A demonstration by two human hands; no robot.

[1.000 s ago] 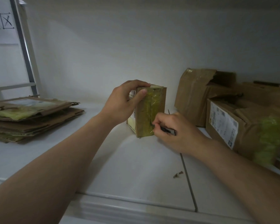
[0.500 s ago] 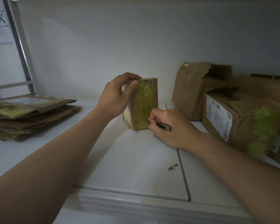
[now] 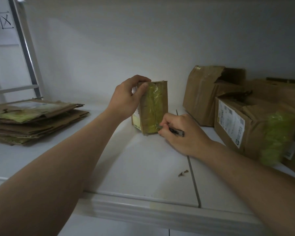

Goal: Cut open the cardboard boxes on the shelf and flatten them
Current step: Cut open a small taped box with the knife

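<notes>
A small cardboard box stands upright on the white shelf, its near face covered with yellow-green tape. My left hand grips its top left corner, thumb on the taped face. My right hand holds a small dark cutter with its tip against the lower right of the taped face, close to the box's bottom edge. The blade itself is mostly hidden by my fingers.
A stack of flattened cardboard lies at the left. Several closed and torn boxes crowd the right, one with a white label and yellow tape. Small cardboard scraps lie near the shelf seam. A metal upright stands at the far left.
My right hand with the cutter has moved down the taped face toward the box's bottom edge. My left hand keeps its grip on the top corner.
</notes>
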